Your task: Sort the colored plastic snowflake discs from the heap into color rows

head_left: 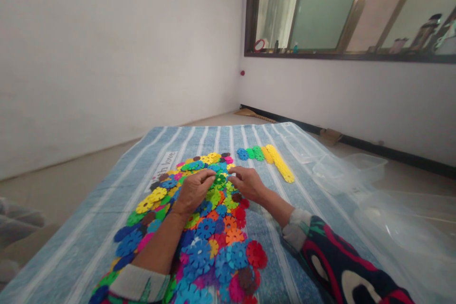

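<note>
A long pile of flat, notched plastic snowflake discs (205, 228) in many colours lies on the striped cloth, and both hands are over its far part. My left hand (195, 191) is closed, its thumb and index finger drawn together; what they pinch, if anything, is too small to make out. Close by its fingertips is a green disc (220, 180). From the right side, my right hand (246, 183) reaches in with thumb and index finger slightly apart, and nothing shows between them. The fingertips of the two hands face each other across a small gap.
Beyond my right hand a joined row of yellow discs (283, 167) lies beside green discs (258, 153) and blue discs (242, 154). Clear plastic containers (351, 171) stand at the right. Blue-and-white striped cloth (117, 190) covers the surface; a white wall (121, 47) rises at the left.
</note>
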